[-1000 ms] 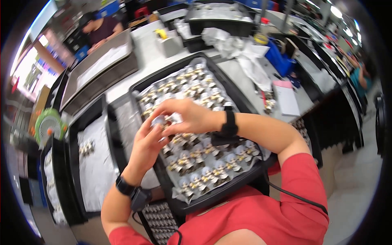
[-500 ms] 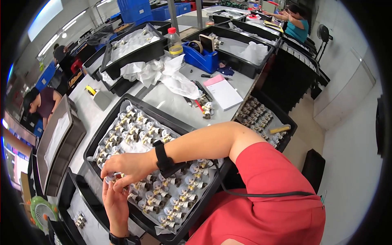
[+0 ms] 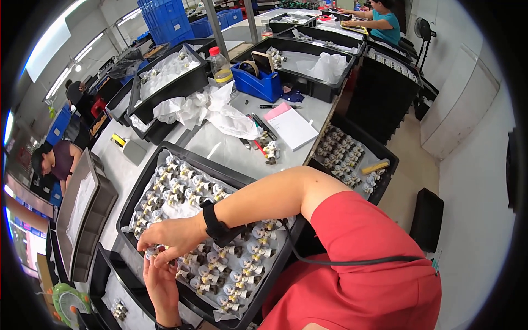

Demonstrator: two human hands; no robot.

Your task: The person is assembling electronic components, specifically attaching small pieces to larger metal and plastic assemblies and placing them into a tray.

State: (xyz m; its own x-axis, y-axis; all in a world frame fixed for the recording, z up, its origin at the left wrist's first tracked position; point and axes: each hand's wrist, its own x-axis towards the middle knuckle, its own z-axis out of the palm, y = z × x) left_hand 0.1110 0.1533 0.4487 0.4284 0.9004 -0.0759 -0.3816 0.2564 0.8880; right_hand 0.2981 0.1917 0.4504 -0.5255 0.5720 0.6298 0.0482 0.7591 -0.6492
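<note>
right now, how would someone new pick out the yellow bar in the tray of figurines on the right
Start at the grey bench and go past its right edge to the black tray holding small figurines. Near that tray's right side lies the yellow bar, plain and straight where its neighbours are little figures.

No wording is legible; just nearer the wearer than the blue tape dispenser [image 3: 257,83], the notepad [image 3: 294,131] bears faint, unreadable print; beyond the dispenser leftward, blue crates [image 3: 165,21] carry a pale, unreadable label [image 3: 176,28].
</note>
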